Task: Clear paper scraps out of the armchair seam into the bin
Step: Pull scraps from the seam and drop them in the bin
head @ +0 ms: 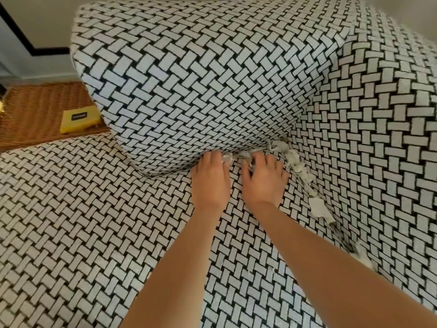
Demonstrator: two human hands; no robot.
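Reaching across the seat (118, 233) of the armchair, both forearms are brought to the far seam (170, 173), where the back cushion (201, 79) meets the seat. The left hand (210, 178) is laid palm down with its fingers bent into the seam. Their tips are hidden under the cushion, so it cannot be told whether anything is pinched, though a scrap shows just beside them. This hand is judged to be placed there to press the cushion back and open the gap.

The right hand (263, 176) is set just beside it, with its fingers slightly apart and curled down onto the paper scraps (295, 162) and its thumb lying toward the left. A bunch appears to be gathered under the fingertips.

The scraps are lodged in the seam between the two hands. From there they run down the right-hand seam against the armrest (378, 138), trailing toward the near side, where a larger piece (318, 207) is wedged. Most of the paper is therefore judged not yet removed. No bin is in view, so each handful would have to be carried out of frame. At the far left a yellow box (78, 120) is seen on a wicker table (35, 107).
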